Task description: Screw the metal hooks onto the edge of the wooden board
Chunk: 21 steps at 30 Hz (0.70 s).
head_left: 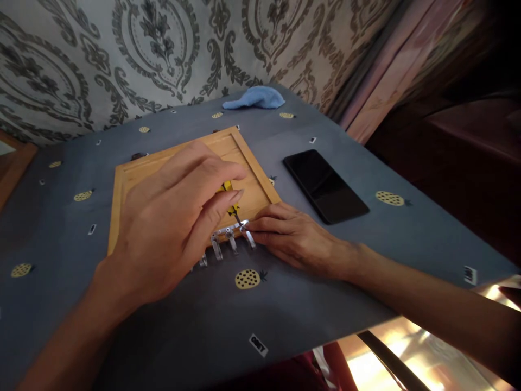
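Observation:
My left hand (171,217) grips the yellow and black handle of a small screwdriver (233,202) between thumb and fingers. The screwdriver's tip meets the right end of a silver metal hook rack (230,233), which lies along the near edge of a light wooden board (256,171). Several hooks of the rack point toward me. At the board's near right corner, my right hand (293,236) has its fingers pressed together on the rack's right end. My left hand covers part of the board and the rack's left portion.
A black phone (325,185) lies right of the board on the blue patterned tablecloth (195,336). A blue cloth (256,98) rests near the back edge. A brown wooden frame (18,174) is at the far left, and a patterned curtain (158,49) hangs behind the table.

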Available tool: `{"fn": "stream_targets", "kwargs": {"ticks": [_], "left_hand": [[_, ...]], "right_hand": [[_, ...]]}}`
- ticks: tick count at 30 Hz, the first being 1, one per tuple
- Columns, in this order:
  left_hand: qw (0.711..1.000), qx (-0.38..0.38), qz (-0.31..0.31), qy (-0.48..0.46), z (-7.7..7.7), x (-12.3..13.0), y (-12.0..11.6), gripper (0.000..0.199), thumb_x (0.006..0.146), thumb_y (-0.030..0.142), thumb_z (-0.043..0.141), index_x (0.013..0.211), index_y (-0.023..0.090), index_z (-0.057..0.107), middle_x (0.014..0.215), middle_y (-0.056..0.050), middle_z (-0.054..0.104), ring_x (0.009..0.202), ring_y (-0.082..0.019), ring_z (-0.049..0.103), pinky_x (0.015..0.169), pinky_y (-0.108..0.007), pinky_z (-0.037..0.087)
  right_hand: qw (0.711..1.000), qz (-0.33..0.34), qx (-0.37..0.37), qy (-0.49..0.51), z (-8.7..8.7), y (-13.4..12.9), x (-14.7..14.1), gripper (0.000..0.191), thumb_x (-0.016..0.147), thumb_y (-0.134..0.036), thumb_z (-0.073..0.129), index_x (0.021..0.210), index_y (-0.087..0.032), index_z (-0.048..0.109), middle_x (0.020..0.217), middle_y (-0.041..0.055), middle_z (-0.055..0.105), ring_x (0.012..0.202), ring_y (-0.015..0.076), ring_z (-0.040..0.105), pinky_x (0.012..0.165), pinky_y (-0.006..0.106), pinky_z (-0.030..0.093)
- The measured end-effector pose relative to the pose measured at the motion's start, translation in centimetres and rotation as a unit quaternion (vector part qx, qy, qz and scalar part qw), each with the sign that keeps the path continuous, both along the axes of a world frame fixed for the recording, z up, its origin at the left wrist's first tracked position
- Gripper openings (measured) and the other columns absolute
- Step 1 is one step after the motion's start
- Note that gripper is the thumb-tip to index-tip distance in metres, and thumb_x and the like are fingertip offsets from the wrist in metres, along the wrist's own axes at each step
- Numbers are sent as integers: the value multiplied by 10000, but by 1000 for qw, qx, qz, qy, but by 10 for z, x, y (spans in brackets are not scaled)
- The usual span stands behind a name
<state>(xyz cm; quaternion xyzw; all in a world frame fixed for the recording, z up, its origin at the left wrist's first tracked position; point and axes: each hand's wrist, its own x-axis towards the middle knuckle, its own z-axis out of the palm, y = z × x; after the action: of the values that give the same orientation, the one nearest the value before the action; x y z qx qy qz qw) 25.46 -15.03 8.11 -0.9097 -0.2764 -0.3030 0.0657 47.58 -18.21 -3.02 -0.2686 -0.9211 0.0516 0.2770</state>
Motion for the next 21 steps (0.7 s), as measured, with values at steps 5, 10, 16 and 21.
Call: {"fn": "stream_targets", "kwargs": {"ticks": [5,10,16,21], "left_hand": [[1000,-5,-18,-6,0,1,1,120,931,154,586,1005,160,681,912,-18,697,739,-89,650,687,-180,522],[1000,-28,-5,-3,0,1,-1,132,943,170,561,1006,203,672,942,-4,710,771,-104,674,709,-194,544],[1000,-15,12,-5,6,-2,-3,149,951,215,543,1020,237,674,930,21,701,813,-119,667,751,-220,533],[998,-57,13,-35,14,-2,-8,126,921,210,572,993,211,676,875,9,679,738,-124,628,664,-262,501]], "right_hand": [[1000,4,-15,4,0,0,0,280,1017,-173,409,1113,-132,669,1094,111,711,981,223,555,843,404,501],[1000,5,-9,8,1,1,0,273,1012,-168,417,1088,-118,675,1075,112,716,964,225,561,824,401,511],[1000,1,-16,-1,1,0,0,289,1018,-174,402,1117,-133,670,1085,110,715,982,225,566,849,407,515],[1000,0,4,12,0,1,-1,262,1016,-179,422,1079,-132,671,1062,108,723,966,226,576,835,395,520]]}}
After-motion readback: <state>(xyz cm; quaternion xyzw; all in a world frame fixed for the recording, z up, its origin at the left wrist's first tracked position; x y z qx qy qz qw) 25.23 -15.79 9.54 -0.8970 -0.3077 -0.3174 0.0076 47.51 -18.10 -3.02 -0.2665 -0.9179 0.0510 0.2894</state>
